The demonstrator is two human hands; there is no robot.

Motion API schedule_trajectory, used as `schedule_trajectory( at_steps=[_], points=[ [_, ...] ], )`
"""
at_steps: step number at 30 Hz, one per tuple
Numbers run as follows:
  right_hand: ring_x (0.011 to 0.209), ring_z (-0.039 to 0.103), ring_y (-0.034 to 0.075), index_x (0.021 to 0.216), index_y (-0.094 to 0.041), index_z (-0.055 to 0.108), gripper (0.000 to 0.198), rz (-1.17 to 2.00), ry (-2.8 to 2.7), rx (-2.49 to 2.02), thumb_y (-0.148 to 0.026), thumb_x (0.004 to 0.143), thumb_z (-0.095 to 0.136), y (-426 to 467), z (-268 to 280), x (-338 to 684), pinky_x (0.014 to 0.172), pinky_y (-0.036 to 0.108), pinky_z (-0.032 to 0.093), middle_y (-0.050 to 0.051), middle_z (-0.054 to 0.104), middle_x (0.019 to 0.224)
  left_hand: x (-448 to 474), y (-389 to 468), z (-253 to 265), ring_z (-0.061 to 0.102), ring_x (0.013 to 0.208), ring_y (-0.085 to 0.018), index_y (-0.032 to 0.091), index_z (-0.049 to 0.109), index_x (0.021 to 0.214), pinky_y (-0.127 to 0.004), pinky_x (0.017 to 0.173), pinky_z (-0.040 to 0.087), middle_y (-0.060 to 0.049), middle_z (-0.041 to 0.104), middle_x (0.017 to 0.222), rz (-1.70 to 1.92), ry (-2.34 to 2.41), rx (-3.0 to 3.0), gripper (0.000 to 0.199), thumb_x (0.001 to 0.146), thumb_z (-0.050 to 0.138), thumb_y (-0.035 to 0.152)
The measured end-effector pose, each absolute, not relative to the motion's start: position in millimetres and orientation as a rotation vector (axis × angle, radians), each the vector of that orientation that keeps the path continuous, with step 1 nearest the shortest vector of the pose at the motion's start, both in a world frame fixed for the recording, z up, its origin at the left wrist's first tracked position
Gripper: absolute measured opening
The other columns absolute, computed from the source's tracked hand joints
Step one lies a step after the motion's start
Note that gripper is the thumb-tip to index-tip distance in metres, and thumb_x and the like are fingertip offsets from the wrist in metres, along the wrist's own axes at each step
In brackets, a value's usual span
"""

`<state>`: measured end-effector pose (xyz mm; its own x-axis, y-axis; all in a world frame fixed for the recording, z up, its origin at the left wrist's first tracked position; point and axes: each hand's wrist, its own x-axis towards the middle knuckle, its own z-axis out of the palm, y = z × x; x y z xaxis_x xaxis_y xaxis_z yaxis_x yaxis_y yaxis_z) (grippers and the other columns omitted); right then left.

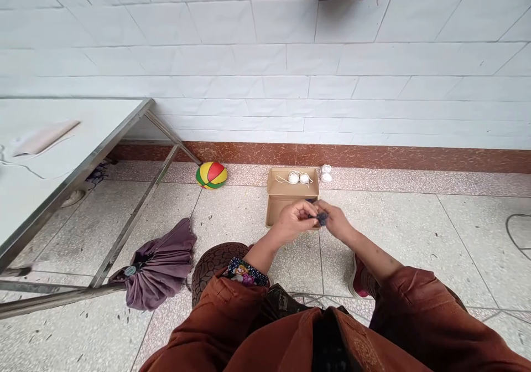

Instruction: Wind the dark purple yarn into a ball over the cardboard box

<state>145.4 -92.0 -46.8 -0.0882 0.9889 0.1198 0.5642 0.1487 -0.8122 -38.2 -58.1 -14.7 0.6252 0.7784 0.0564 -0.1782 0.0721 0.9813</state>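
In the head view, my left hand (290, 223) and my right hand (339, 223) meet over the front of an open cardboard box (272, 210). Between them is a small dark blue bundle (322, 218), perhaps yarn, pinched by the fingers of both. Too little of it shows to name it surely. Two small white balls of string (293, 177) with loose ends lie at the box's far side, on its opened lid. Part of the box's inside is hidden behind my hands, where another dark bit shows.
Two more white balls (326, 177) lie on the floor right of the box. A red, yellow and green ball (211, 175) rests near the wall. At left stand a metal-framed table (103, 149) and a folded purple umbrella (164, 261). A cable (514, 233) lies far right.
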Motion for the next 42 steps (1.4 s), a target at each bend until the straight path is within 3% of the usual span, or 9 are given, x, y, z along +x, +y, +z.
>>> schedule_trajectory(
  at_steps=[4, 8, 16, 21, 26, 30, 34, 37, 42],
  points=[
    [0.076, 0.067, 0.020, 0.092, -0.023, 0.066, 0.038, 0.738, -2.099, -1.328, -0.043, 0.106, 0.037, -111, -53, 125, 0.071, 0.030, 0.053, 0.005, 0.071, 0.082, -46, -47, -21, 0.061, 0.071, -0.010, 0.017, 0.059, 0.080, -0.024, 0.068, 0.046, 0.000, 0.066, 0.081, 1.008, 0.881, 1.287, 0.015, 0.074, 0.072, 0.017],
    [0.083, 0.069, 0.021, 0.101, -0.023, 0.067, 0.033, 0.582, -2.113, -1.242, -0.040, 0.106, 0.039, -110, -26, 125, 0.077, 0.031, 0.054, 0.008, 0.073, 0.092, -54, -46, -27, 0.054, 0.063, -0.009, 0.018, 0.061, 0.076, -0.022, 0.061, 0.041, 0.003, 0.061, 0.073, 1.001, 1.053, 1.478, 0.010, 0.072, 0.068, 0.011],
    [0.071, 0.063, 0.019, 0.088, -0.022, 0.063, 0.026, 0.670, -1.696, -1.428, -0.040, 0.099, 0.048, -91, -27, 140, 0.069, 0.029, 0.052, 0.003, 0.068, 0.078, -49, -67, -10, 0.065, 0.078, -0.013, 0.017, 0.063, 0.085, -0.027, 0.075, 0.050, -0.003, 0.069, 0.086, 0.783, 0.650, 1.410, 0.016, 0.074, 0.074, 0.022],
    [0.073, 0.064, 0.019, 0.086, -0.023, 0.061, 0.026, 0.753, -1.837, -1.394, -0.040, 0.099, 0.047, -129, -42, 117, 0.070, 0.030, 0.051, 0.003, 0.067, 0.079, -42, -62, -17, 0.062, 0.071, -0.011, 0.017, 0.062, 0.081, -0.025, 0.070, 0.049, -0.001, 0.068, 0.082, 0.951, 0.845, 1.360, 0.016, 0.072, 0.075, 0.020],
    [0.083, 0.065, 0.020, 0.091, -0.023, 0.063, 0.022, 0.681, -1.925, -1.284, -0.036, 0.101, 0.048, -131, -4, 118, 0.079, 0.032, 0.051, 0.006, 0.069, 0.088, -44, -61, -18, 0.060, 0.070, -0.011, 0.017, 0.065, 0.073, -0.025, 0.068, 0.048, -0.001, 0.066, 0.080, 1.006, 0.961, 1.564, 0.011, 0.070, 0.074, 0.012],
    [0.073, 0.061, 0.018, 0.088, -0.022, 0.062, 0.024, 0.719, -1.811, -1.371, -0.039, 0.100, 0.049, -98, 10, 137, 0.071, 0.030, 0.048, 0.003, 0.065, 0.079, -49, -66, -10, 0.064, 0.072, -0.012, 0.016, 0.064, 0.077, -0.027, 0.072, 0.051, -0.002, 0.068, 0.081, 0.909, 0.787, 1.442, 0.014, 0.073, 0.077, 0.021],
    [0.066, 0.057, 0.017, 0.083, -0.022, 0.058, 0.029, 0.885, -1.821, -1.368, -0.042, 0.099, 0.047, -83, -13, 137, 0.065, 0.028, 0.047, 0.000, 0.059, 0.070, -50, -62, -8, 0.069, 0.080, -0.014, 0.016, 0.063, 0.085, -0.031, 0.081, 0.054, -0.003, 0.072, 0.087, 0.906, 0.666, 1.209, 0.026, 0.072, 0.081, 0.028],
    [0.064, 0.057, 0.017, 0.084, -0.022, 0.059, 0.032, 0.916, -1.951, -1.333, -0.042, 0.102, 0.043, -91, -29, 120, 0.064, 0.029, 0.047, 0.000, 0.059, 0.068, -52, -53, -14, 0.066, 0.072, -0.012, 0.017, 0.063, 0.085, -0.027, 0.072, 0.052, -0.001, 0.070, 0.080, 1.025, 0.829, 1.185, 0.024, 0.072, 0.080, 0.027],
    [0.080, 0.062, 0.021, 0.090, -0.023, 0.063, 0.027, 0.689, -2.122, -1.239, -0.042, 0.102, 0.047, -94, -8, 112, 0.076, 0.032, 0.048, 0.005, 0.067, 0.085, -58, -47, -26, 0.057, 0.065, -0.010, 0.018, 0.066, 0.073, -0.024, 0.065, 0.045, 0.002, 0.064, 0.073, 1.088, 1.105, 1.526, 0.013, 0.069, 0.077, 0.019]
  ],
)
